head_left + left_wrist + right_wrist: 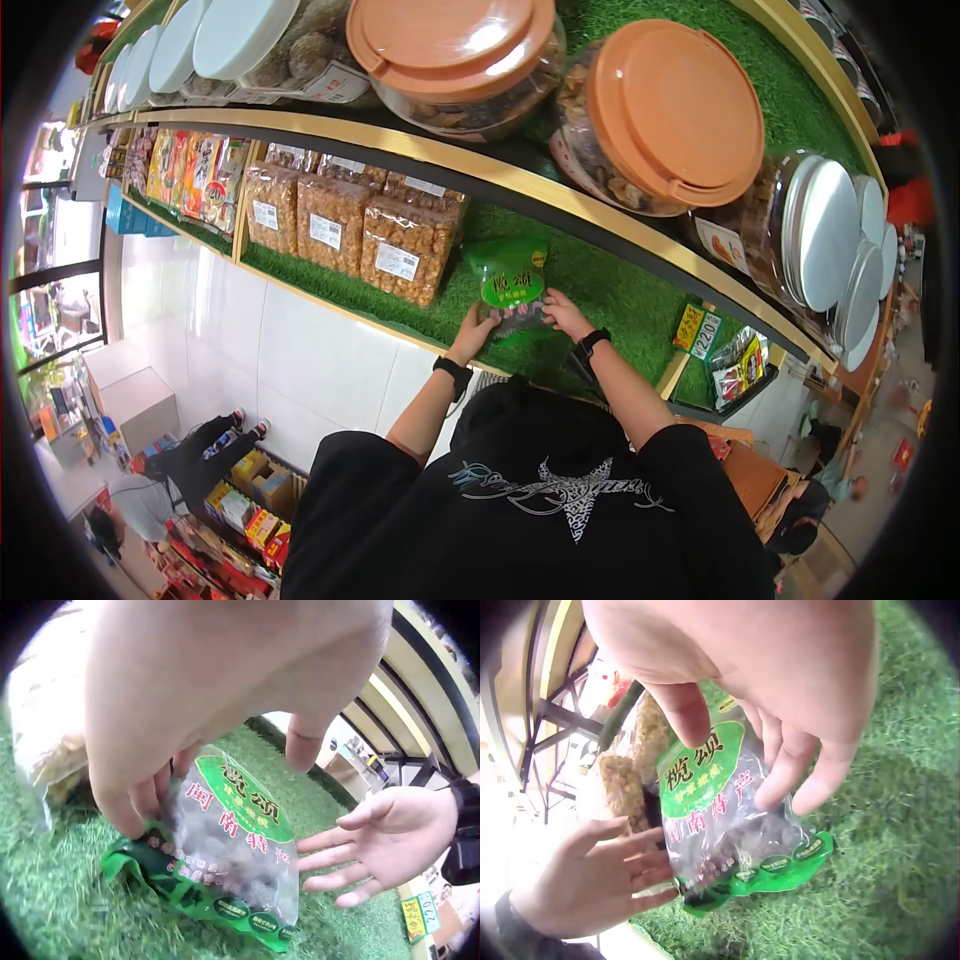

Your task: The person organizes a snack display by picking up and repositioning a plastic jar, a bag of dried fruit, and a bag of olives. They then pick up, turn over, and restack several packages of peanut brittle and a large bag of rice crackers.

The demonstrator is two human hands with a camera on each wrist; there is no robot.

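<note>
A clear and green plastic bag of dark preserved olives stands on the green turf shelf, tilted back, its green oval label facing me. At its left side is my left hand, fingers extended against the bag's edge, as the right wrist view shows. My right hand is at the opposite side. In the left wrist view that right hand has its fingers spread and straight, tips at the bag's edge, thumb apart from it. Neither hand curls round the bag; they flank it.
To the left stand bags of brown puffed snacks in a row. Large jars with orange lids sit on the shelf above, behind a wooden edge. Price cards and small packets lie at right. A person is at lower left.
</note>
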